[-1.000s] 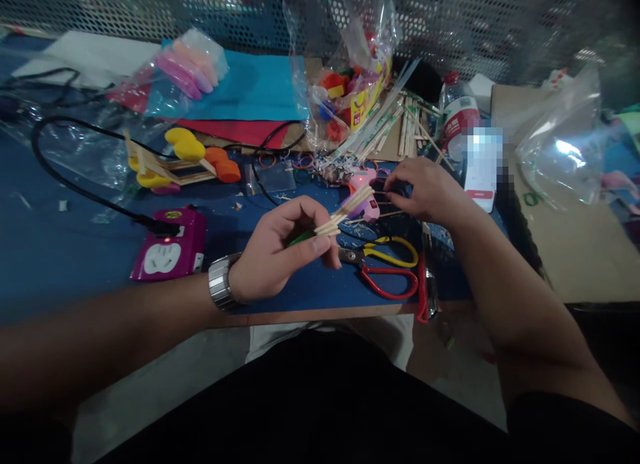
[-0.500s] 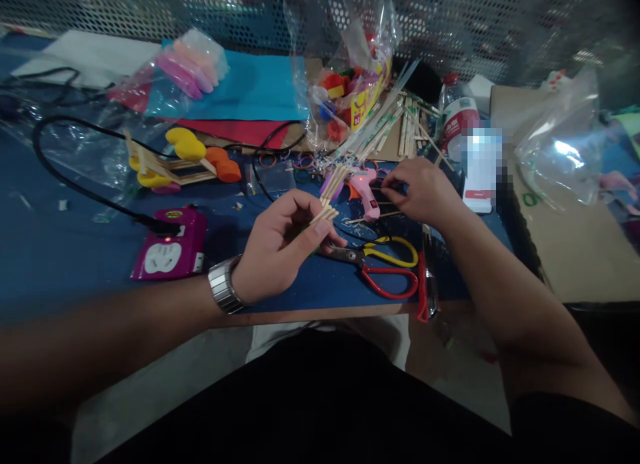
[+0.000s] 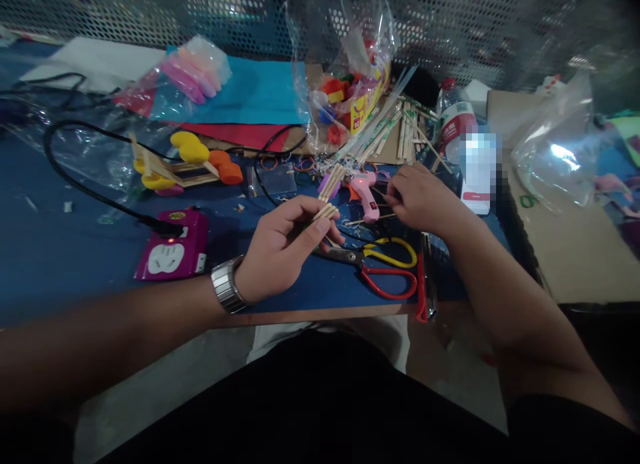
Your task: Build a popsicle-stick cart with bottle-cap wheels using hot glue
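Observation:
My left hand (image 3: 285,247) is closed around a small bunch of thin wooden sticks (image 3: 327,211), their ends poking out above the thumb. Behind them lies a pink glue gun (image 3: 367,196) with a small red light showing. My right hand (image 3: 417,196) is just right of the glue gun, fingers pinched together low over the table. Whatever is between its fingertips is too small and dark to make out; loose sticks (image 3: 387,217) lie close below. Scissors (image 3: 373,256) with one yellow and one red handle rest in front of both hands.
A purple power socket (image 3: 173,244) with a black cable stands at left, near a stick model (image 3: 185,171) with yellow and orange pieces. Behind are a bag of colourful pieces (image 3: 345,97), more sticks (image 3: 410,131), a bottle (image 3: 453,117) and a phone (image 3: 477,177). A red-handled cutter (image 3: 423,287) lies at the front edge.
My right hand has shifted very slightly right and down, fingers still pinched. The left hand keeps its grip on the sticks. The whole view has tilted a little.

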`<state>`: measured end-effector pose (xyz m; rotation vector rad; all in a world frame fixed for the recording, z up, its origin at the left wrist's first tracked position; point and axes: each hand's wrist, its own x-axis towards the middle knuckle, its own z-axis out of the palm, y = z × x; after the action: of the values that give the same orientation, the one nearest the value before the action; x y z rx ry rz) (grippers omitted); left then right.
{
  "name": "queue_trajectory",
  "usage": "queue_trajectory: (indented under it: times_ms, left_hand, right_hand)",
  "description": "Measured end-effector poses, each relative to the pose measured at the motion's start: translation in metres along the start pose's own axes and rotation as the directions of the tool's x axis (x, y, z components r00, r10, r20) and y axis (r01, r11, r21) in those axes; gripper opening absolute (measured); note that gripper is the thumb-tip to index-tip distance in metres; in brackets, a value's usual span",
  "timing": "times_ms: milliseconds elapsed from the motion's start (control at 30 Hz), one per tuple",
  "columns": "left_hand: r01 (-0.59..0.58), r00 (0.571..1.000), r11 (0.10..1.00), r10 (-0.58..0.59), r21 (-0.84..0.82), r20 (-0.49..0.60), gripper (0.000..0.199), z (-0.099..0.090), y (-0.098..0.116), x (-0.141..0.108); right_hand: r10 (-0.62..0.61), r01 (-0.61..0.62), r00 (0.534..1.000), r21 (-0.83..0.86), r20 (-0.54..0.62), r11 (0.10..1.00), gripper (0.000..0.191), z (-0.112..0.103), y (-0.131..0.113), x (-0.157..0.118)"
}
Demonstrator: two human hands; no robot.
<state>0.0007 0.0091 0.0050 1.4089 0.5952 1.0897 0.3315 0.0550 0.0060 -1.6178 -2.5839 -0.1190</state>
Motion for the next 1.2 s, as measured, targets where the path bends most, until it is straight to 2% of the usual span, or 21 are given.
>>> queue_trajectory:
  times_ms: [167, 300, 467, 567, 667, 733, 867, 1000, 1200]
  left_hand:
    - [0.029, 1.000, 0.999, -0.028, 0.016, -0.007, 0.024, 0.001, 0.001, 0.000]
    - [0.016, 1.000, 0.999, -0.016, 0.031, 0.001, 0.024, 0.000, 0.001, 0.001]
    - [0.024, 1.000, 0.996, -0.024, 0.084, 0.002, 0.026, 0.001, 0.004, 0.002]
    - [0.030, 0.999, 0.994, -0.032, 0.102, 0.017, 0.024, 0.002, 0.006, 0.002]
    - [0.028, 0.998, 0.992, -0.033, 0.123, 0.044, 0.022, 0.003, 0.007, -0.001]
    - [0.025, 0.998, 0.989, -0.034, 0.144, 0.059, 0.022, 0.003, 0.007, -0.002]
    - [-0.025, 0.996, 0.980, 0.007, 0.199, 0.088, 0.021, 0.004, 0.007, -0.003]
    - [-0.056, 0.994, 0.968, 0.031, 0.245, 0.105, 0.020, 0.005, 0.008, -0.001]
    - [-0.054, 0.993, 0.964, 0.025, 0.260, 0.111, 0.019, 0.005, 0.009, 0.000]
  right_hand:
    - [0.008, -0.011, 0.999, 0.047, 0.052, 0.999, 0.012, 0.000, 0.002, 0.000]
    - [0.021, -0.025, 0.999, 0.072, 0.049, 0.997, 0.010, 0.000, 0.005, -0.001]
    - [0.023, -0.023, 1.000, 0.200, -0.002, 0.980, 0.010, -0.019, 0.004, -0.001]
    - [0.048, -0.028, 0.997, 0.317, -0.057, 0.948, 0.014, -0.037, -0.012, -0.002]
    - [0.046, 0.049, 0.981, 0.466, -0.190, 0.883, 0.018, -0.049, -0.042, -0.005]
    - [0.021, 0.125, 0.968, 0.553, -0.250, 0.824, 0.022, -0.052, -0.064, -0.008]
    - [-0.049, 0.224, 0.963, 0.686, -0.265, 0.692, 0.022, -0.050, -0.095, -0.015]
    - [-0.085, 0.259, 0.962, 0.758, -0.261, 0.599, 0.016, -0.048, -0.104, -0.019]
    - [-0.080, 0.206, 0.977, 0.786, -0.197, 0.583, 0.016, -0.048, -0.103, -0.021]
